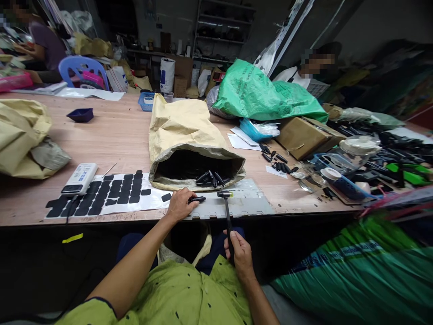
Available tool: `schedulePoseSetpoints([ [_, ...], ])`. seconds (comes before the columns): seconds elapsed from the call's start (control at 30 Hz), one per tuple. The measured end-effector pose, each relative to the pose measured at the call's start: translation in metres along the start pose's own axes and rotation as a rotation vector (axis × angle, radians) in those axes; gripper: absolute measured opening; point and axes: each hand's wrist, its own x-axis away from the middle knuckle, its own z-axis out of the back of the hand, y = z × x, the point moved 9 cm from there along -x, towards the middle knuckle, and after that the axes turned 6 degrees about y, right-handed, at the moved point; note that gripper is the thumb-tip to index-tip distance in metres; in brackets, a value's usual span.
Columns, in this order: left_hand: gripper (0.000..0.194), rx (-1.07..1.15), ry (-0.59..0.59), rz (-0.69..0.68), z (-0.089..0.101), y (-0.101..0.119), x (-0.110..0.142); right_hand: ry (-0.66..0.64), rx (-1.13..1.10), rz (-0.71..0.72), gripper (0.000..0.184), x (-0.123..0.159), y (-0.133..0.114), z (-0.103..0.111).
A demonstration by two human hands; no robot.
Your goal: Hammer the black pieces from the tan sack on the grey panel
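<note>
My right hand is wrapped round the black handle of a small hammer. Its head is just above a grey mat at the table's front edge. My left hand rests on the mat's left side, its fingers closed on a short black cylindrical part that points right toward the hammer head. Right behind both hands lies a yellow woven sack, its mouth facing me. Several similar black parts sit in that mouth; deeper inside is dark.
Rows of black rounded pieces lie on a white sheet at left, beside a white device. On the right are loose black parts, a cardboard box and a green bag. People sit at far left and back right.
</note>
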Motion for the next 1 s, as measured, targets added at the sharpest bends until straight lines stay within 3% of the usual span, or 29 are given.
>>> schedulePoseSetpoints([
  [0.33, 0.040, -0.045, -0.042, -0.014, 0.002, 0.004, 0.001, 0.014, 0.018, 0.023, 0.049, 0.000, 0.001, -0.001],
  [0.6, 0.034, -0.002, -0.045, -0.072, 0.007, 0.011, 0.005, 0.008, 0.042, 0.039, 0.052, -0.001, 0.002, -0.001],
  [0.7, 0.029, 0.037, -0.053, -0.150, 0.010, 0.022, 0.025, 0.011, 0.067, 0.044, 0.054, -0.002, 0.003, 0.000],
  [0.9, 0.014, -0.005, -0.086, -0.352, 0.003, 0.042, 0.097, 0.007, 0.073, 0.058, 0.055, -0.003, 0.003, -0.002],
  [1.0, 0.012, -0.004, -0.067, -0.375, 0.004, 0.046, 0.110, 0.009, 0.078, 0.056, 0.055, -0.003, 0.003, -0.002],
])
